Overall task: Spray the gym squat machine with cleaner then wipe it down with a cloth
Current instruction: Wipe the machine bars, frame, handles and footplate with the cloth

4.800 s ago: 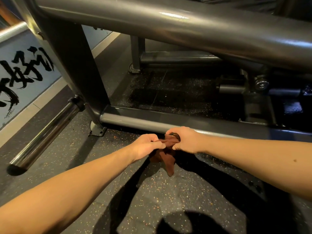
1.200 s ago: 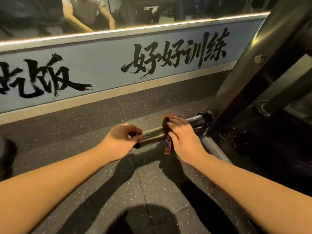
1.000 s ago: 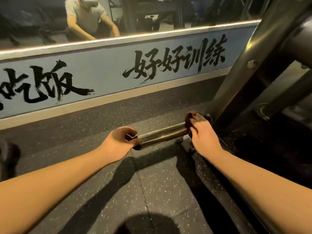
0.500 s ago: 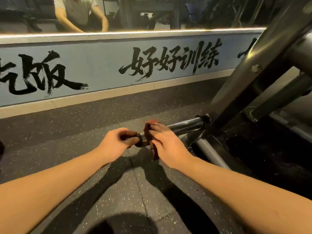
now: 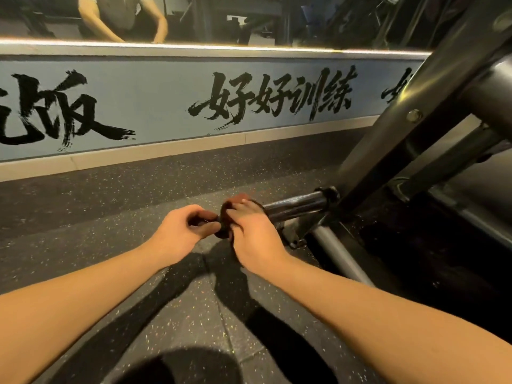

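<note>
Low on the squat machine frame (image 5: 388, 128): chrome peg (image 5: 293, 207), outer end wrapped in brown cloth (image 5: 234, 199); right hand (image 5: 255, 234) grips cloth around it. Beside it, left hand (image 5: 180, 231) curls round peg's tip, touching cloth. Speckled floor (image 5: 138, 195) beneath.

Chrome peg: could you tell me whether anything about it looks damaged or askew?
Nothing stands out: the chrome peg looks straight and intact, the right hand wrapping the cloth round it, left hand gripping its tip.
</note>
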Demonstrator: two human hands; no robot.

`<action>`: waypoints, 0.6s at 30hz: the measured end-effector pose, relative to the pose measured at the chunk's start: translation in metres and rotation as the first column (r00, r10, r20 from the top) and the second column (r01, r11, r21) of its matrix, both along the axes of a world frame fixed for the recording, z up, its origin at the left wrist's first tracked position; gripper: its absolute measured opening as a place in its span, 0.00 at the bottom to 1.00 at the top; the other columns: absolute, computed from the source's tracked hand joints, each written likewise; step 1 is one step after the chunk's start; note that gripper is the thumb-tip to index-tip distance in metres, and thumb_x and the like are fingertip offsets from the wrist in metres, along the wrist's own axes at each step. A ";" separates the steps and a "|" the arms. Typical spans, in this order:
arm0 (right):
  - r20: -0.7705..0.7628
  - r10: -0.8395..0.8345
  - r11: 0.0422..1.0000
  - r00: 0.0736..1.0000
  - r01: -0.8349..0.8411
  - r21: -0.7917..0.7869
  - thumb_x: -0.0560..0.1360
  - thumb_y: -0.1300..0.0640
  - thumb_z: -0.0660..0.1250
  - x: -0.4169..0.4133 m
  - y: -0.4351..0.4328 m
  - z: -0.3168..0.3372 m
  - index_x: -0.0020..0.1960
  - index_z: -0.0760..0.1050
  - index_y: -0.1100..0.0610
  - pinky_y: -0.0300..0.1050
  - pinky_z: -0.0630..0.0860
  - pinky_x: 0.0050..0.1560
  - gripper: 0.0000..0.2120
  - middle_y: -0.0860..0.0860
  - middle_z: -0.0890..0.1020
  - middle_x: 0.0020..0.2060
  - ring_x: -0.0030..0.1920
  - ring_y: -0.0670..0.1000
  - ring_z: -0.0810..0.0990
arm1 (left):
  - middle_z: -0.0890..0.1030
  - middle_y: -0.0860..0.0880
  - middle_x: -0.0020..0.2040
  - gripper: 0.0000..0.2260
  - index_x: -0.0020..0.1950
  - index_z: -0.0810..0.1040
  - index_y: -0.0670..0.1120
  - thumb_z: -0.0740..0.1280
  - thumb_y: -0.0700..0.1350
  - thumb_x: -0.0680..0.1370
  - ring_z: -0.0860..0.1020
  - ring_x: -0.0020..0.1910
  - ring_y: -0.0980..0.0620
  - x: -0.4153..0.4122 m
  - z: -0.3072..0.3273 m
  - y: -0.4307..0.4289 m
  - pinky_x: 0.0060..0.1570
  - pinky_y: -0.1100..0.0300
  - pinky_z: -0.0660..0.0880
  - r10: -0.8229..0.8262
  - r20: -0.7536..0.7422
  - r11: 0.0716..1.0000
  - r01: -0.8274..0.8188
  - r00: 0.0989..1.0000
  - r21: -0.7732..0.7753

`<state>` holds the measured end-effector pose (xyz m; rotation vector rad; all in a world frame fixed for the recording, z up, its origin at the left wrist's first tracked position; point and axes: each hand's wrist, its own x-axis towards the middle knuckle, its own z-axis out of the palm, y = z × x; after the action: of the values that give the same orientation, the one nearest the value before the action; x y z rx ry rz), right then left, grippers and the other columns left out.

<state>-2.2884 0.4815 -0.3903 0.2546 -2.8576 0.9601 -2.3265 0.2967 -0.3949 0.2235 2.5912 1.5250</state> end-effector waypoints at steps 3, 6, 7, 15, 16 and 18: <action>-0.010 0.065 0.997 0.998 -0.065 -0.038 0.83 0.62 0.62 0.001 -0.006 0.000 0.72 0.76 0.58 0.46 0.53 0.81 0.18 0.54 0.74 0.74 0.79 0.53 0.63 | 0.86 0.51 0.44 0.07 0.53 0.84 0.49 0.76 0.45 0.76 0.83 0.43 0.53 0.000 -0.003 0.001 0.47 0.59 0.78 0.005 -0.005 1.000 -0.005 1.000 0.025; 0.009 0.083 0.996 0.997 -0.082 -0.031 0.84 0.61 0.62 0.001 0.024 0.007 0.74 0.74 0.57 0.41 0.51 0.80 0.19 0.51 0.72 0.76 0.79 0.48 0.63 | 0.85 0.50 0.46 0.08 0.54 0.83 0.51 0.75 0.46 0.76 0.83 0.44 0.52 0.001 -0.001 0.000 0.44 0.63 0.77 -0.010 0.008 1.000 0.010 1.000 0.029; 0.010 0.051 0.998 0.999 -0.051 -0.035 0.84 0.60 0.61 0.001 0.037 0.009 0.74 0.74 0.56 0.40 0.51 0.80 0.19 0.50 0.72 0.76 0.78 0.46 0.64 | 0.85 0.50 0.47 0.08 0.55 0.83 0.52 0.75 0.46 0.77 0.84 0.45 0.50 0.001 0.000 0.000 0.45 0.62 0.78 -0.014 0.016 0.999 0.014 1.000 0.031; 0.067 -0.400 0.902 0.914 0.405 -0.151 0.85 0.59 0.58 -0.030 0.117 0.009 0.71 0.77 0.53 0.50 0.65 0.78 0.17 0.50 0.77 0.69 0.70 0.50 0.74 | 0.85 0.48 0.53 0.10 0.57 0.83 0.49 0.75 0.45 0.77 0.85 0.46 0.50 0.002 0.003 -0.001 0.51 0.55 0.83 -0.033 0.096 0.994 0.022 0.995 0.107; 0.077 -0.405 0.901 0.911 0.412 -0.136 0.85 0.60 0.58 -0.031 0.111 0.009 0.71 0.77 0.54 0.50 0.63 0.79 0.17 0.51 0.76 0.70 0.72 0.51 0.72 | 0.85 0.47 0.53 0.10 0.58 0.82 0.48 0.74 0.45 0.77 0.85 0.46 0.50 0.002 0.003 -0.002 0.49 0.58 0.83 -0.034 0.095 0.994 0.024 0.995 0.106; 0.093 -0.334 0.938 0.938 0.341 -0.066 0.84 0.61 0.60 -0.029 0.095 0.015 0.71 0.76 0.58 0.46 0.60 0.78 0.17 0.54 0.76 0.70 0.74 0.53 0.70 | 0.84 0.48 0.53 0.10 0.58 0.82 0.49 0.74 0.45 0.77 0.85 0.46 0.50 0.002 0.002 -0.003 0.48 0.59 0.83 -0.031 0.094 0.994 0.022 0.995 0.104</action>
<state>-2.3171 0.5763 -0.3756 -0.2831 -2.7909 1.0284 -2.3247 0.2936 -0.3930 0.1895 2.4309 1.6202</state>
